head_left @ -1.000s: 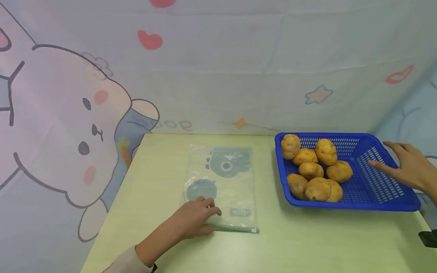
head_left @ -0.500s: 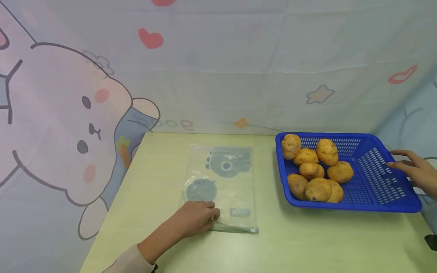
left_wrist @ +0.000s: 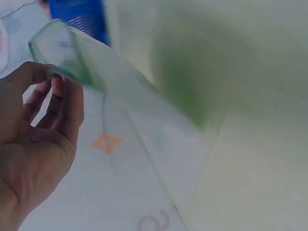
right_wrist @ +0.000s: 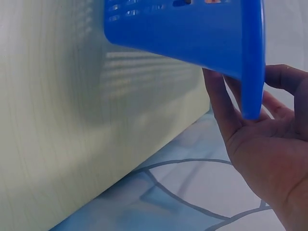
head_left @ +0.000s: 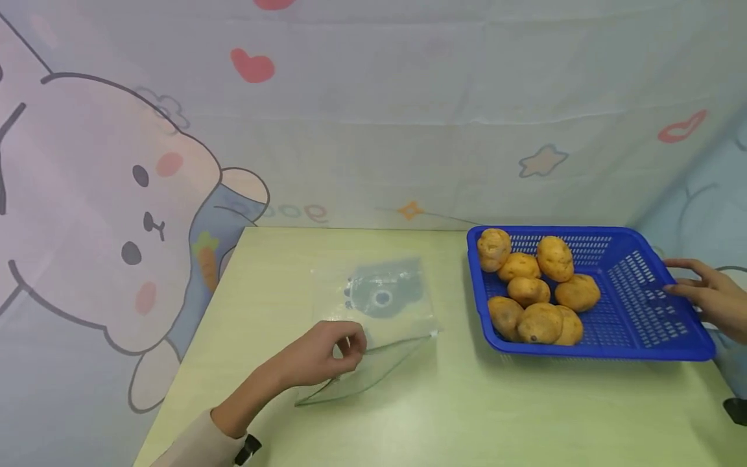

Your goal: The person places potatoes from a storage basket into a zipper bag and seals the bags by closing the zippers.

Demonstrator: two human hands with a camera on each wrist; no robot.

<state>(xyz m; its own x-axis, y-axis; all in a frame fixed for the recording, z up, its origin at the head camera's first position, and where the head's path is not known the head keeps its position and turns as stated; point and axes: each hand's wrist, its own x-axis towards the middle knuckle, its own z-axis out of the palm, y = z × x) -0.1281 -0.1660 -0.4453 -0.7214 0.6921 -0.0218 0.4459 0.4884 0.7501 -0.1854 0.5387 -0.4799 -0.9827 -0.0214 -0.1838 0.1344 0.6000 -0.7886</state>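
A clear zip bag [head_left: 388, 295] with blue-grey animal prints lies on the table. My left hand [head_left: 315, 355] pinches the upper layer of its near edge and lifts it, so the mouth gapes towards me. In the left wrist view, thumb and fingertips of the left hand [left_wrist: 41, 139] hold the green-tinted edge. A blue plastic basket [head_left: 613, 352] stands to the right of the bag. Several potatoes [head_left: 539, 324] sit in its left half. My right hand [head_left: 714, 295] grips the basket's right rim, fingers beneath and thumb above, as the right wrist view shows.
The pale green table [head_left: 496, 415] ends at a printed cloth [head_left: 397, 162] behind it. The basket's right end reaches the table's right edge. A white slider [head_left: 434, 333] sits at the right end of the bag's zip.
My left hand has taken the bag's near edge and raised it, and the mouth has opened. The right hand has moved from above the basket onto its right rim.
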